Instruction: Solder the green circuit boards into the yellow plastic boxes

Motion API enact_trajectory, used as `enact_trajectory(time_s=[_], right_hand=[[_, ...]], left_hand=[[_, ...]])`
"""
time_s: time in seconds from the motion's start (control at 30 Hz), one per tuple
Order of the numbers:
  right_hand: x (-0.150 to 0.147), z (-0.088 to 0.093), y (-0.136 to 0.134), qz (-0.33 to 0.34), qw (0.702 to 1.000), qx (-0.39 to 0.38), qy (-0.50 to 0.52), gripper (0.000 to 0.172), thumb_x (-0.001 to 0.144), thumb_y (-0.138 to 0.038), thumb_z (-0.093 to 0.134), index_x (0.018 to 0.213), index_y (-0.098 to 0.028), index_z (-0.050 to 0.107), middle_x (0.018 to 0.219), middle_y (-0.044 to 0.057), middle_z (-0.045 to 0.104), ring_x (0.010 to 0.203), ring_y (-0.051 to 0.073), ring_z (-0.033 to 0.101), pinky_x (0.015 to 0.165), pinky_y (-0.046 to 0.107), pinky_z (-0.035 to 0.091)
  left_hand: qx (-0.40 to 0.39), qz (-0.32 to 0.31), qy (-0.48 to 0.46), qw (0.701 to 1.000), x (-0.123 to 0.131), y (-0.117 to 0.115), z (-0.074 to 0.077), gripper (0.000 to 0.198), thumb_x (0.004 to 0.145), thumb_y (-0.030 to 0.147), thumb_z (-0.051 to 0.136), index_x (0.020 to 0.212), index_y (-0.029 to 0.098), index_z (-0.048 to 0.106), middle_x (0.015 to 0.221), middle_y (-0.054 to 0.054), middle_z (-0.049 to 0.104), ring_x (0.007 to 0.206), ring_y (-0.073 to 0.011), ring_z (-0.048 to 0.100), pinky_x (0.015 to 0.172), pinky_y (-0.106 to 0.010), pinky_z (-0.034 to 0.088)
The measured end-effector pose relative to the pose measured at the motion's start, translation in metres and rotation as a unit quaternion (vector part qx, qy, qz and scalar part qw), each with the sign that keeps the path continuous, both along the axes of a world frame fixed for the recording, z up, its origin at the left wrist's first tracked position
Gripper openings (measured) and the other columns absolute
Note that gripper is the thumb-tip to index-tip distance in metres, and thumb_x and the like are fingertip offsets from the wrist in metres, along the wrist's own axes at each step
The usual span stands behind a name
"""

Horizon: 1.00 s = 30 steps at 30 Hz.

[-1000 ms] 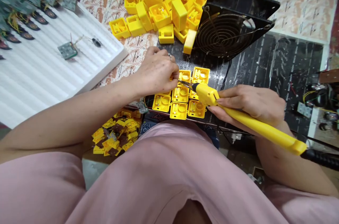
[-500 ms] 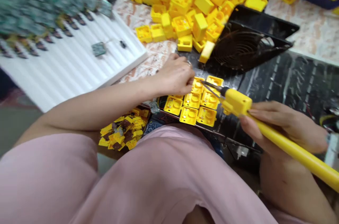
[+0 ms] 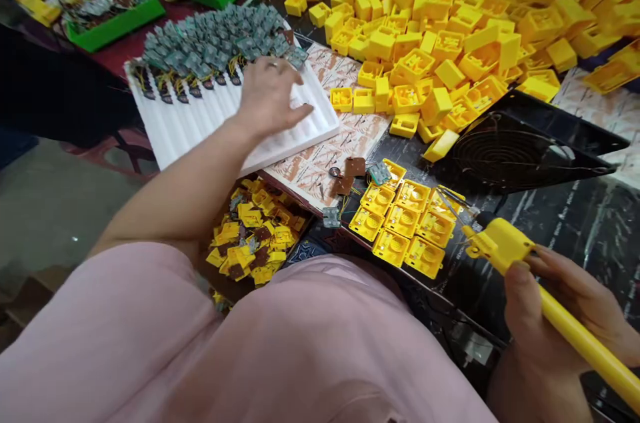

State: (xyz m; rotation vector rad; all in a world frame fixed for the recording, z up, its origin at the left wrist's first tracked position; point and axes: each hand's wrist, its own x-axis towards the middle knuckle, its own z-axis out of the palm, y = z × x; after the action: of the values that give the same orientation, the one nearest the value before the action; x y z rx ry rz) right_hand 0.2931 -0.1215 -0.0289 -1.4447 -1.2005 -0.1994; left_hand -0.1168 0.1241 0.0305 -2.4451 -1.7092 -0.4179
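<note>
My left hand (image 3: 267, 96) is over the white ridged foam tray (image 3: 215, 136), thumb stretched away from the fingers and nothing visible in it. Its fingertips are near a dense cluster of small grey-green circuit boards (image 3: 210, 49) with wires. My right hand (image 3: 555, 303) grips a yellow soldering iron (image 3: 505, 246), whose thin metal tip points left over a block of small yellow plastic casings (image 3: 401, 219) set open side up. Beside their left edge lie brown square pieces (image 3: 355, 167), a green circuit board (image 3: 379, 173) and another board (image 3: 331, 217), joined by thin wires.
A large heap of yellow casings (image 3: 430, 29) covers the back of the table. A black fan housing (image 3: 505, 149) stands at right of it. Below the table edge is a pile of yellow pieces and boards (image 3: 255, 236). Green trays (image 3: 115, 16) stand far left.
My left hand has moved from the yellow casings to the foam tray and opened. The soldering iron tip has lifted slightly off to the right of the casings. The view has shifted left.
</note>
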Motion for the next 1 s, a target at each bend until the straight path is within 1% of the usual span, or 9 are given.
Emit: enact_trajectory(time_s=[0.07,0.17,0.23,0.33,0.47,0.6,0.73,0.87,1.0], right_hand=[[-0.003,0.001,0.004,0.021,0.997,0.038,-0.062,0.036,0.057,-0.048,0.095,0.090,-0.040,0.084,0.058,0.001,0.071,0.033,0.022,0.056,0.029,0.031,0.038],[-0.014,0.010,0.005,0.069,0.990,0.015,-0.120,0.047,0.063,-0.035,0.094,0.109,-0.039,0.082,0.065,0.000,0.075,0.037,0.020,0.060,0.034,0.029,0.043],[-0.023,0.019,0.001,0.084,0.989,-0.008,-0.118,0.049,0.068,-0.028,0.093,0.115,-0.037,0.080,0.073,0.000,0.077,0.044,0.020,0.065,0.040,0.028,0.049],[-0.032,0.031,-0.008,0.097,0.990,-0.025,-0.099,0.048,0.075,-0.022,0.088,0.121,-0.034,0.078,0.083,0.001,0.080,0.055,0.019,0.071,0.048,0.026,0.054],[-0.036,0.041,-0.017,0.128,0.984,-0.065,-0.108,0.049,0.080,-0.018,0.083,0.127,-0.032,0.075,0.091,0.001,0.081,0.061,0.017,0.073,0.049,0.024,0.054],[-0.034,0.040,-0.025,0.125,0.986,-0.053,-0.099,0.040,0.083,-0.023,0.082,0.122,-0.028,0.076,0.091,0.000,0.081,0.065,0.017,0.073,0.055,0.026,0.059],[-0.028,0.035,-0.033,0.135,0.982,-0.071,-0.107,0.036,0.083,-0.024,0.081,0.119,-0.028,0.076,0.089,0.000,0.080,0.064,0.018,0.073,0.050,0.027,0.057],[-0.022,0.034,-0.040,0.148,0.979,-0.088,-0.114,0.031,0.085,-0.027,0.081,0.115,-0.028,0.076,0.088,0.001,0.079,0.065,0.019,0.073,0.053,0.028,0.060],[-0.024,0.035,-0.043,0.149,0.977,-0.089,-0.123,0.036,0.087,-0.028,0.079,0.122,-0.030,0.073,0.091,-0.001,0.080,0.065,0.018,0.074,0.054,0.028,0.061]], left_hand=[[-0.037,0.031,0.023,0.999,-0.029,0.015,-0.002,0.050,0.097,0.066,0.051,0.094,0.020,0.071,0.108,-0.006,0.072,0.110,-0.0260,0.051,0.096,-0.049,0.041],[-0.085,0.031,-0.001,0.996,-0.032,0.002,0.007,0.060,0.106,0.064,0.033,0.105,0.018,0.071,0.108,0.000,0.073,0.093,-0.0154,0.052,0.091,-0.042,0.046],[-0.102,-0.002,-0.043,0.994,-0.017,-0.023,0.017,0.059,0.107,0.064,0.033,0.115,0.019,0.070,0.106,0.003,0.075,0.083,-0.0119,0.052,0.083,-0.038,0.048],[-0.089,-0.109,-0.100,0.985,0.007,-0.058,0.023,0.042,0.105,0.056,0.043,0.107,0.027,0.074,0.097,0.002,0.078,0.078,-0.0158,0.056,0.076,-0.039,0.048],[-0.105,-0.267,-0.115,0.951,0.044,-0.087,0.008,0.035,0.102,0.043,0.045,0.100,0.027,0.076,0.102,-0.005,0.078,0.085,-0.0232,0.064,0.075,-0.045,0.051],[-0.106,-0.349,-0.063,0.929,0.085,-0.107,-0.010,0.039,0.105,0.039,0.042,0.099,0.025,0.077,0.097,-0.008,0.078,0.087,-0.0244,0.066,0.077,-0.046,0.051],[-0.123,-0.355,-0.048,0.925,0.111,-0.121,-0.019,0.034,0.102,0.034,0.046,0.095,0.022,0.077,0.091,-0.007,0.076,0.087,-0.0245,0.067,0.083,-0.044,0.048],[-0.101,-0.321,-0.041,0.941,0.118,-0.124,-0.022,0.034,0.102,0.035,0.047,0.091,0.023,0.077,0.091,-0.007,0.076,0.089,-0.0266,0.066,0.089,-0.047,0.046],[-0.090,-0.298,-0.036,0.950,0.123,-0.125,-0.020,0.034,0.102,0.036,0.047,0.088,0.024,0.076,0.091,-0.006,0.076,0.094,-0.0273,0.065,0.091,-0.048,0.045]])
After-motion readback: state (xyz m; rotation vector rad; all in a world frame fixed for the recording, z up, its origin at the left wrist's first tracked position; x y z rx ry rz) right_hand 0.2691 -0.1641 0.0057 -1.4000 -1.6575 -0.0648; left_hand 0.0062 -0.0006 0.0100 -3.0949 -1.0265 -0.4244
